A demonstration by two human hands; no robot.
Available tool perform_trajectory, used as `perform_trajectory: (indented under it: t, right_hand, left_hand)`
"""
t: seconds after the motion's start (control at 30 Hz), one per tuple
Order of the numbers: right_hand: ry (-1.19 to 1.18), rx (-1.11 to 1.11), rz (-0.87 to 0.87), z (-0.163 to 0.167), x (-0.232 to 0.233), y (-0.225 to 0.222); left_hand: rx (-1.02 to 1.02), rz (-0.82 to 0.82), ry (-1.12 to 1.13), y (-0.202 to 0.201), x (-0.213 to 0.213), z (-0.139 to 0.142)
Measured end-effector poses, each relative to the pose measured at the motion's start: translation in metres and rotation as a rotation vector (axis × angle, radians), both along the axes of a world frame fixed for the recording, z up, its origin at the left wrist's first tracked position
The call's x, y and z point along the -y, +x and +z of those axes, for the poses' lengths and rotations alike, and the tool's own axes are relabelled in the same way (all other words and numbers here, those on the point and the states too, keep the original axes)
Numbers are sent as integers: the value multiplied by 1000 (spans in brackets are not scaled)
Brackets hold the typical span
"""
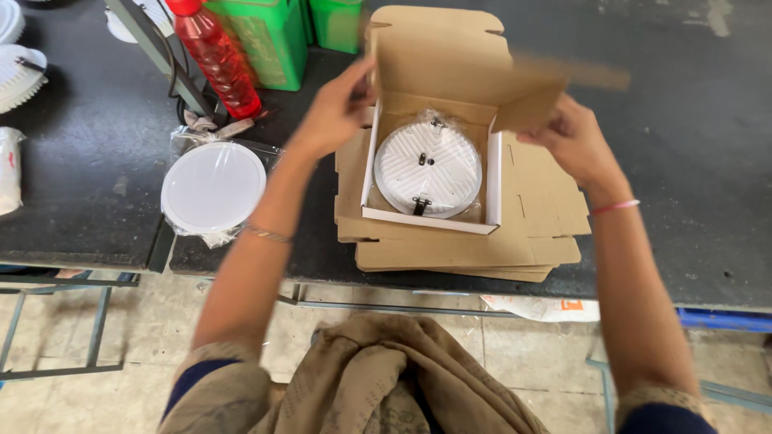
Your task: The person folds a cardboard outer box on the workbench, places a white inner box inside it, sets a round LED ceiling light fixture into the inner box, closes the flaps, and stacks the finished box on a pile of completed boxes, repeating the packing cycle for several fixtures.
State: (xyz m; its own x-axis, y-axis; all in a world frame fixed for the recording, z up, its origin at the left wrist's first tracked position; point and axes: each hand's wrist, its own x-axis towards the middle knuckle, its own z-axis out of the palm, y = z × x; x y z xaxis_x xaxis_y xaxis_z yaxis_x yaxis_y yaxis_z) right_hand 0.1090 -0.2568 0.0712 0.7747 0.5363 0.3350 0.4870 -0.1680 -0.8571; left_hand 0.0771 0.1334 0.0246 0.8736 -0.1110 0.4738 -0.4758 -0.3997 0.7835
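Open cardboard box [450, 120] sits on a stack of flat cardboard blanks [547, 241], mid worktop [80, 177]. Inside it: round white ribbed lamp [428, 169], in clear plastic wrap, metal clips facing up, lying flat on the box floor.

Left hand [334, 108] is at the box's far-left corner, fingers curled against the left wall where it meets the raised lid; thumb side looks pressed to the cardboard. Grasping the box edge, as far as visible.

Right hand [575, 141] is at the far-right corner, fingers pinching the right side flap [527, 108] (flap is motion-blurred, tilted inward over the box).

Lamp lies between the two hands, nearer than both, touching neither. Fingers are on cardboard only.

Rest of scene: second round white disc in a plastic bag [213, 187] left of the box, well apart from the left hand. Red bottle [215, 56] and green containers [273, 36] at the far left. More white ribbed lamps [18, 72] at the far-left edge. Brown cloth [386, 378] near, on the person's lap.
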Motion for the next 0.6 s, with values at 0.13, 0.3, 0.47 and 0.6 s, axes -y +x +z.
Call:
perform_trajectory:
  t: [0.13, 0.3, 0.47, 0.6]
  right_hand:
    - [-266, -88, 63, -27, 23, -18]
    - [-616, 95, 82, -45, 18, -48]
    - [-714, 78, -127, -64, -1, -85]
    - [-548, 25, -214, -72, -9, -94]
  left_hand:
    - [-293, -355, 71, -39, -34, -9]
    - [-318, -235, 334, -76, -18, -16]
    - [-185, -136, 365, -113, 7, -27]
    - [-129, 1, 343, -119, 22, -38]
